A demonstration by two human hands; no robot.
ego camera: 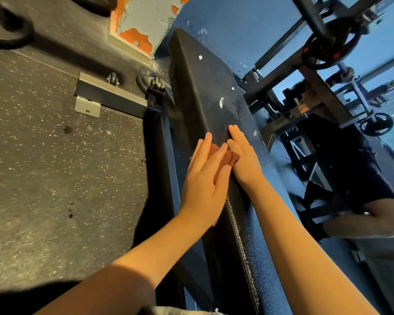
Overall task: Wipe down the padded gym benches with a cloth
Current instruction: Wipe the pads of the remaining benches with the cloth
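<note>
The black padded textured gym bench point(214, 98) carries a reddish-brown cloth point(234, 158) midway along its top. The left hand point(204, 178) and right hand point(245, 160) press it flat, fingers straight.

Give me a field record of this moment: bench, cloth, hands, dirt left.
bench pad: black, stitched seam near its left edge
cloth: reddish-brown, mostly hidden under the hands
left hand: flat, fingers straight, pressing the cloth on the pad
right hand: flat, fingers straight, beside the left, at the cloth's edge
white flecks: scattered on the pad beyond the fingertips
floor: dark speckled rubber, left of the bench
</note>
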